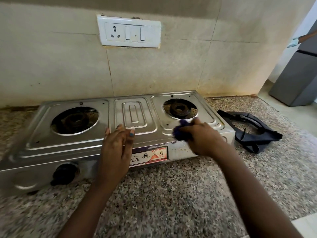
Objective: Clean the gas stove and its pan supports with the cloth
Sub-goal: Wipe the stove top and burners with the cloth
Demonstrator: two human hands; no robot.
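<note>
A steel two-burner gas stove (133, 114) sits on the speckled granite counter with both pan supports off. My right hand (200, 136) presses a bunched dark blue cloth (180, 133) onto the stove top, just in front of the right burner (179, 109). My left hand (116, 146) rests flat, fingers apart, on the stove's front edge near the middle panel. The left burner (74, 120) lies bare. Black pan supports (248, 127) are stacked on the counter to the right of the stove.
A black knob (65, 172) sticks out of the stove's front at the left. A white socket and switch plate (129, 31) hangs on the tiled wall behind. A grey fridge (298, 73) stands at the far right. Granite counter (171, 194) spreads in front.
</note>
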